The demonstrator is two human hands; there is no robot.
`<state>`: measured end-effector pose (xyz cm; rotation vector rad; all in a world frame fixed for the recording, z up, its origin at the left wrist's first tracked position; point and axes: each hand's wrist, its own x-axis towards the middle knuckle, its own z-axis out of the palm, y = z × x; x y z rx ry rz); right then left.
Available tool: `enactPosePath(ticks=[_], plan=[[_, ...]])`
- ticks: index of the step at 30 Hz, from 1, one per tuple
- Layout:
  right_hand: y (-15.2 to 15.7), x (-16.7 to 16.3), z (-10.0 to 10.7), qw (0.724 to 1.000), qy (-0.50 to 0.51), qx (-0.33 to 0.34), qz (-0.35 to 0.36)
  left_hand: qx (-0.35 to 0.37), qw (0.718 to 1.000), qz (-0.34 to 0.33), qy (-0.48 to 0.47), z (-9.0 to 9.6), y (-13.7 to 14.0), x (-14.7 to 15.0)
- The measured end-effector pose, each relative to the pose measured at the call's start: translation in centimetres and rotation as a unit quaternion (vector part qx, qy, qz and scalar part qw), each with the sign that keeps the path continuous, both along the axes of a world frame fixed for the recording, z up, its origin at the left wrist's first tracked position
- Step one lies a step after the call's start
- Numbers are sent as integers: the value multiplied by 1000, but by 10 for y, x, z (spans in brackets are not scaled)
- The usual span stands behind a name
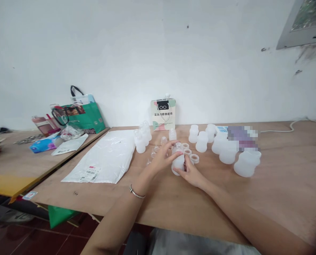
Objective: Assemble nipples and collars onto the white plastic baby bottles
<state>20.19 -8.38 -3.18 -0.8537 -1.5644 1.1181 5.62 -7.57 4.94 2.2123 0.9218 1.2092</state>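
Observation:
A frosted white baby bottle (pixel 177 165) stands upright at the middle of the table, between my two hands. My left hand (pixel 164 156) is closed around its upper part and clear top. Lower down, my right hand (pixel 192 174) grips the body from the right side. Several white collar rings (pixel 194 158) lie just behind my right hand. Small clear teats or caps (pixel 153 153) sit left of the bottle, partly hidden by my left hand. Several bottles with clear tops (pixel 140 142) stand farther left. Bottle bodies without tops (pixel 228 154) are spread to the right.
A white plastic mailing bag (pixel 102 152) lies flat on the left of the wooden table (pixel 152 209). Behind stands a paper bag (pixel 163 115) against the wall. On the adjoining left table are a green bag (pixel 92 118) and a blue packet (pixel 45 143). A white cable (pixel 293 125) runs back right.

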Motion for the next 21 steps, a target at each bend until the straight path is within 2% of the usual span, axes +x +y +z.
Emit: enactPosePath(ticks=[7, 11, 17, 21], plan=[[3, 0, -6, 1000, -5, 2, -3, -7, 999, 16, -31, -13, 6, 0], [3, 1, -7, 1000, -13, 3, -11, -28, 999, -6, -32, -14, 5, 1], [2, 1, -5, 1000, -3, 13, -2, -4, 999, -4, -41, -15, 6, 2], [0, 1, -3, 1000, 8, 19, 5, -8, 999, -30, -37, -20, 2, 2]])
